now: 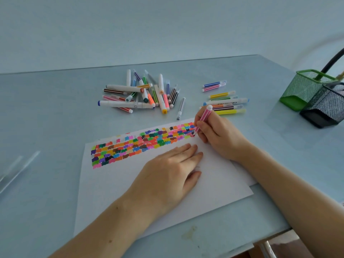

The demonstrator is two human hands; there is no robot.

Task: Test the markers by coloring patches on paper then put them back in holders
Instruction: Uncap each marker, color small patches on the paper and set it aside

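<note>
Paper (pixel 130 183) lies flat under the left hand (pixel 167 172), fingers straight and pressed together just below the coloured patches (pixel 141 144). Right hand (pixel 217 135) pinches a pink marker (pixel 202 118), tip touching the patches' right end. Beyond the right fingers lie loose markers (pixel 223 101); the holders (pixel 316 97) stand well apart.

- Two bare forearms are seen, with no sleeves reaching the wrists.
- The left hand (pixel 168 172) and the right hand (pixel 216 135) are ungloved.
- Short, unpainted fingernails are shown on the left hand.
</note>
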